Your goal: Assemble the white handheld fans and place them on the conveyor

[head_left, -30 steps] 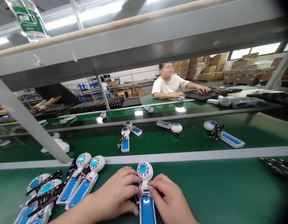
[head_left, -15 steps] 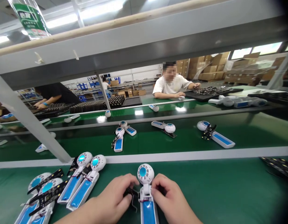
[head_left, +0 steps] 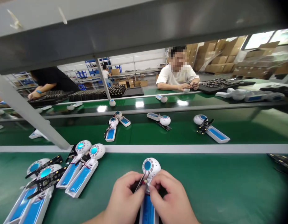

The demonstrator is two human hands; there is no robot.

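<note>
Directly before me on the green bench lies a white device with a round slotted head, a blue disc in it, and a blue-filled open handle. My left hand is closed, pinching a thin dark circuit board beside the device's neck. On the other side my right hand is closed too, thumb and forefinger pressed together at the neck, by some tiny wires. What exactly those fingertips grip is hidden. Both hands cover the middle of the device.
Several like devices with boards lie at the left. Past a white rail, others rest on a green belt. A slanted grey post stands left, and a shelf beam crosses overhead. Dark boards lie far right. Co-workers sit opposite.
My left hand has brought the circuit board rightward and up against the device's neck, and my hands are closer together. The view has tilted down. Devices on the belt have shifted slightly left.
</note>
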